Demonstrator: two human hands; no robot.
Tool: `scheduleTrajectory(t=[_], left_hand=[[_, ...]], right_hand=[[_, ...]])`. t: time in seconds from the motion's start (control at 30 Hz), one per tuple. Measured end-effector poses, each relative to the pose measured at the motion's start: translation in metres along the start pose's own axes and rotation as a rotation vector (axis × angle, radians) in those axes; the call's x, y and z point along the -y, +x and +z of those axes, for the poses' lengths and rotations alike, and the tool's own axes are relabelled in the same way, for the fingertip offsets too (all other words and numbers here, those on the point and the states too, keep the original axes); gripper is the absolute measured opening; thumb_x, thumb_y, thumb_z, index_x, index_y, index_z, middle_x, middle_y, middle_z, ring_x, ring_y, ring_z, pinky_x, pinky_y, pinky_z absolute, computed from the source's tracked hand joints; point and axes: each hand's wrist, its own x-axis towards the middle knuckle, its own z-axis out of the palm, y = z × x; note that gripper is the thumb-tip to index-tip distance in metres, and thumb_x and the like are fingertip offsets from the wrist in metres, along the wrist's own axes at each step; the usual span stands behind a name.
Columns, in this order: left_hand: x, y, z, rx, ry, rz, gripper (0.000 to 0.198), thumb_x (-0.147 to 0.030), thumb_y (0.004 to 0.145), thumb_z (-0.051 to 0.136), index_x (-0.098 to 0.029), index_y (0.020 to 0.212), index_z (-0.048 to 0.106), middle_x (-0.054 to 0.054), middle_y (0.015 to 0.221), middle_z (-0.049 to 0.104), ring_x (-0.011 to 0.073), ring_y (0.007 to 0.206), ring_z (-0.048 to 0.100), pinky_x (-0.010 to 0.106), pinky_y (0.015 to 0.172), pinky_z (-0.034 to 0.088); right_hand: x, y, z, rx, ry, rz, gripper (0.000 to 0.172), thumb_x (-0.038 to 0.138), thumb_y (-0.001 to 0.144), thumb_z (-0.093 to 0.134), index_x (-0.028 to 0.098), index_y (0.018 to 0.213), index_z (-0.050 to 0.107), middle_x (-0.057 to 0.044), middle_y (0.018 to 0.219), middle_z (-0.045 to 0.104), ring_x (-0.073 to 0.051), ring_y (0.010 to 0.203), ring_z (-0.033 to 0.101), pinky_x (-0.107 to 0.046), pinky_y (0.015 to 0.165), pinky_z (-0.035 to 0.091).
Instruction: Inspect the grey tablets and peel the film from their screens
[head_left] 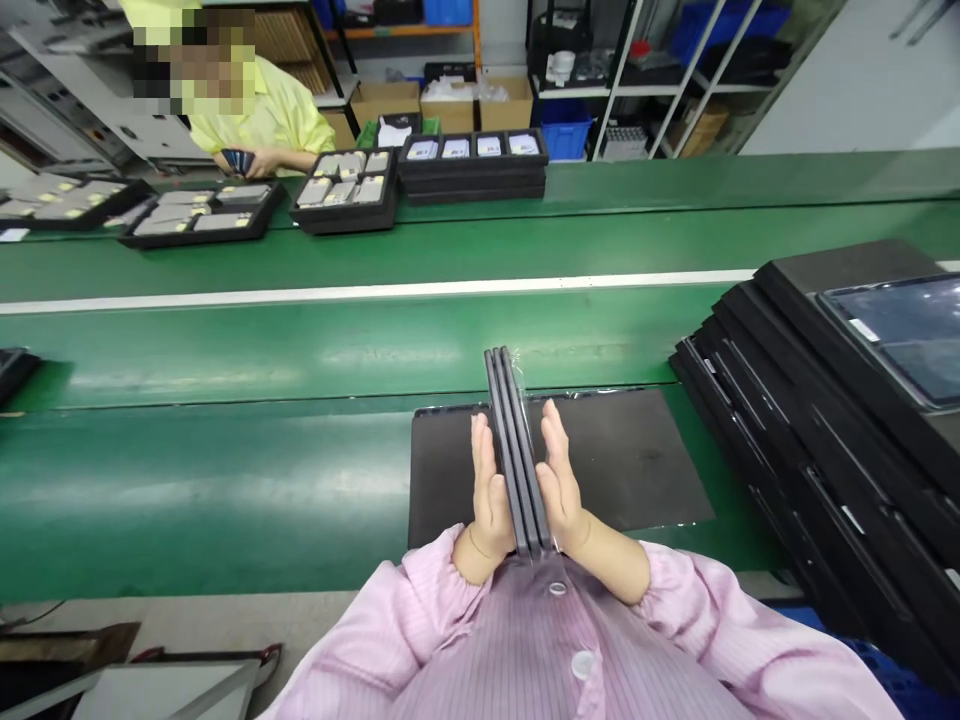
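Note:
Three thin dark tablets (516, 455) stand on edge side by side in front of my chest, seen from their narrow sides. My left hand (491, 495) presses flat against their left face, fingers straight and pointing away from me. Against the right face lies my right hand (561, 485), its fingers stretched out too, so the bundle is held between both palms. Clear film shows along the bundle's right side. Beneath is a flat black mat (630, 460) on the green bench. The tablets' screens are hidden from this angle.
At right rises a leaning stack of black foam trays (817, 420) with tablets between layers and one tablet (907, 325) on top. Across the green conveyor (300, 340) stand black trays (472, 180) of small devices. A co-worker in yellow (277, 110) handles items at the far side.

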Motion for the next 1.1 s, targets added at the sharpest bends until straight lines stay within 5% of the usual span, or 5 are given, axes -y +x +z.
scheduleTrajectory(t=[0.1, 0.3, 0.47, 0.63, 1.1], left_hand=[[-0.041, 0.035, 0.007, 0.005, -0.008, 0.103, 0.043, -0.038, 0.095, 0.030, -0.030, 0.135, 0.045, 0.001, 0.148, 0.036, 0.0233, 0.140, 0.021, 0.046, 0.117, 0.015], [-0.073, 0.069, 0.021, -0.070, -0.174, -0.314, 0.047, -0.049, 0.091, 0.035, -0.018, 0.088, 0.069, 0.009, 0.117, 0.066, 0.0235, 0.114, 0.057, 0.040, 0.103, 0.040], [-0.069, 0.086, 0.025, -0.146, -0.134, -0.433, 0.047, -0.057, 0.085, 0.042, -0.017, 0.076, 0.066, 0.007, 0.087, 0.072, 0.0214, 0.090, 0.066, 0.034, 0.087, 0.050], [-0.071, 0.111, 0.027, -0.180, -0.060, -0.619, 0.040, -0.036, 0.093, 0.035, -0.018, 0.076, 0.067, 0.003, 0.071, 0.070, 0.0170, 0.070, 0.066, 0.027, 0.071, 0.052], [-0.065, 0.122, 0.030, -0.203, 0.002, -0.690, 0.043, -0.027, 0.097, 0.028, -0.017, 0.083, 0.067, 0.001, 0.078, 0.071, 0.0136, 0.075, 0.065, 0.024, 0.076, 0.049]], right_hand=[[0.030, 0.037, -0.001, -0.065, 0.250, 0.175, 0.048, 0.032, 0.096, 0.033, 0.030, 0.144, 0.026, 0.002, 0.153, 0.021, -0.020, 0.141, 0.016, -0.044, 0.117, 0.014], [0.053, 0.076, 0.003, -0.190, 0.532, 0.743, 0.048, 0.036, 0.083, 0.050, 0.021, 0.128, 0.048, -0.006, 0.141, 0.045, -0.022, 0.132, 0.038, -0.040, 0.113, 0.027], [0.046, 0.091, 0.004, -0.223, 0.583, 0.822, 0.044, 0.032, 0.080, 0.052, 0.022, 0.122, 0.052, -0.005, 0.137, 0.049, -0.019, 0.129, 0.041, -0.036, 0.111, 0.030], [0.036, 0.112, 0.007, -0.240, 0.542, 0.938, 0.039, 0.027, 0.080, 0.051, 0.022, 0.119, 0.056, -0.003, 0.133, 0.053, -0.019, 0.124, 0.048, -0.034, 0.108, 0.035], [0.024, 0.122, 0.009, -0.230, 0.536, 0.964, 0.037, 0.026, 0.080, 0.050, 0.021, 0.116, 0.058, -0.003, 0.130, 0.057, -0.019, 0.122, 0.050, -0.034, 0.108, 0.035]])
